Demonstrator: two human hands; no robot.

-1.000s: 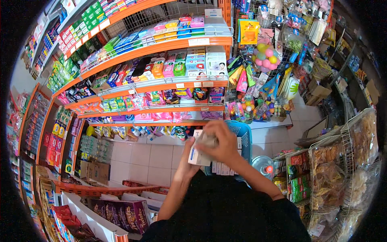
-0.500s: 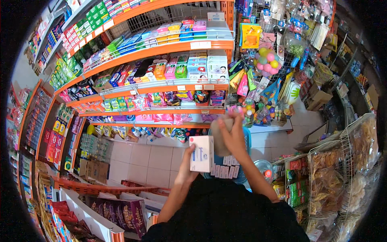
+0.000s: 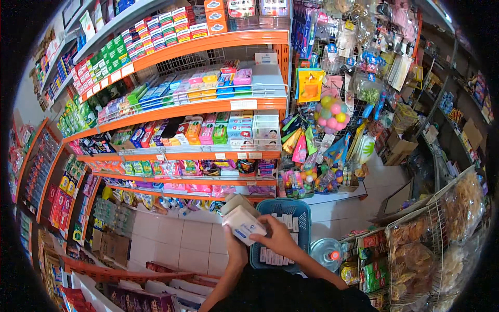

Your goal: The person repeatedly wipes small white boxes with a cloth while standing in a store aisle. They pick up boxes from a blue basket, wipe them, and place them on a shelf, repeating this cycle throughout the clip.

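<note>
In front of me I hold a white carton (image 3: 245, 224), tilted, with blue print on its face. My left hand (image 3: 235, 249) is closed round its left and lower side. My right hand (image 3: 275, 235) grips its right edge with thumb and fingers. A beige-grey cardboard piece (image 3: 240, 202) shows behind its upper edge; I cannot tell whether it is a second box or a flap, or which fingers hold it. Just right of the carton, partly under my right forearm, a teal plastic basket (image 3: 306, 221) holds several small white boxes (image 3: 273, 258).
Orange-edged shelves (image 3: 182, 116) packed with soap boxes and pouches rise ahead. A clear water jug (image 3: 325, 249) stands right of the basket. Hanging toys and balls (image 3: 332, 113) fill a rack at the right. Wire racks of bagged snacks (image 3: 413, 255) are near right; another shelf runs near left.
My right hand has come down and left from above the basket, bringing the beige-grey piece to the carton. The carton has tipped over in my left hand. The view has shifted, uncovering more of the basket.
</note>
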